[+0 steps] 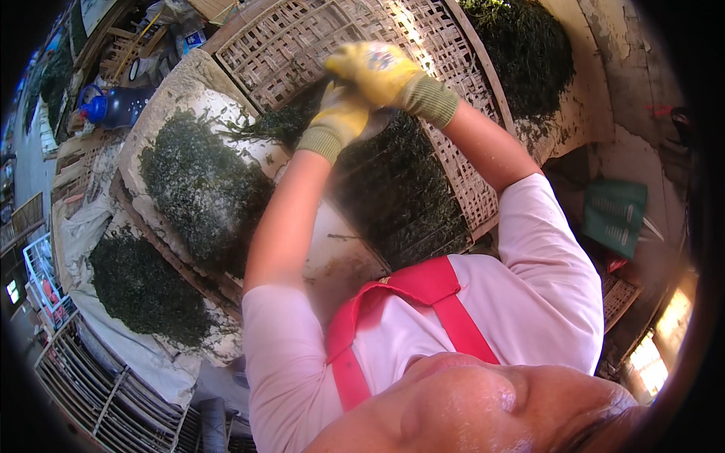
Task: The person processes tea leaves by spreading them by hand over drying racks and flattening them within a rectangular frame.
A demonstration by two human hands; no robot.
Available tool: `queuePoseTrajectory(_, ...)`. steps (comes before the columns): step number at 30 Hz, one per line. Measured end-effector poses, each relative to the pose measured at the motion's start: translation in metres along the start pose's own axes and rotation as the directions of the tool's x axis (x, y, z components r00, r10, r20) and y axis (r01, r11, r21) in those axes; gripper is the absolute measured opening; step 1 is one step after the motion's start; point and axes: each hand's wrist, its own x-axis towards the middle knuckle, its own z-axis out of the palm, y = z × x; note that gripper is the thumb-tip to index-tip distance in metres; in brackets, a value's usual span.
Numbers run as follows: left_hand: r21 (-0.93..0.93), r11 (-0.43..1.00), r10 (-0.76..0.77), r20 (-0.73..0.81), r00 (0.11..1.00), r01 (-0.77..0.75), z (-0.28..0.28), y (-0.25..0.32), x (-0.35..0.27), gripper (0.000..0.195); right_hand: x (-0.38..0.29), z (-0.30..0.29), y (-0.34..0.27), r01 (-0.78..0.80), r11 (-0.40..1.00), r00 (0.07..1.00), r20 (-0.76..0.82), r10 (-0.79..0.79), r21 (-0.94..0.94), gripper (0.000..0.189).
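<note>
Both my hands wear yellow coated gloves with green knit cuffs and meet over a rectangular woven bamboo tray point(447, 62). My right hand point(376, 65) is bent over my left hand point(345, 110), and the two touch or nearly touch. Blur and overlap hide the fingers, so I cannot tell whether either holds anything. Below them, dark green leafy material point(402, 192) covers part of the tray in a flat layer. Strands of it point(272, 124) trail left towards a loose heap of the same leaves point(198, 181) on a pale, worn surface.
Another leaf heap point(147, 289) lies lower left on pale sheeting, and one more point(521, 56) sits beyond the tray's right edge. A blue-capped plastic jug point(119, 106) lies at the left. A slatted rack point(113, 385) stands lower left. A green bag point(614, 215) is at the right.
</note>
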Motion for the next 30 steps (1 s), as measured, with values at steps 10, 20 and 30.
queuePoseTrajectory(10, 0.166, 0.901, -0.35, -0.265, 0.898, 0.4, 0.057, -0.026, -0.104, 0.059, 0.036, 0.049, -0.039, 0.352, 0.93, 0.936, -0.071, -0.346, 0.108, 0.051)
queuePoseTrajectory(20, 0.189, 0.912, -0.33, -0.186, 0.926, 0.363, 0.058, -0.025, -0.137, 0.065, 0.05, 0.036, -0.09, 0.202, 0.937, 0.978, -0.005, -0.209, 0.285, 0.034)
queuePoseTrajectory(30, 0.333, 0.908, -0.176, -0.248, 0.953, 0.254, 0.007, -0.036, -0.12, 0.057, -0.014, 0.018, 0.024, -0.165, 0.968, 0.985, -0.079, 0.153, -0.19, 0.052)
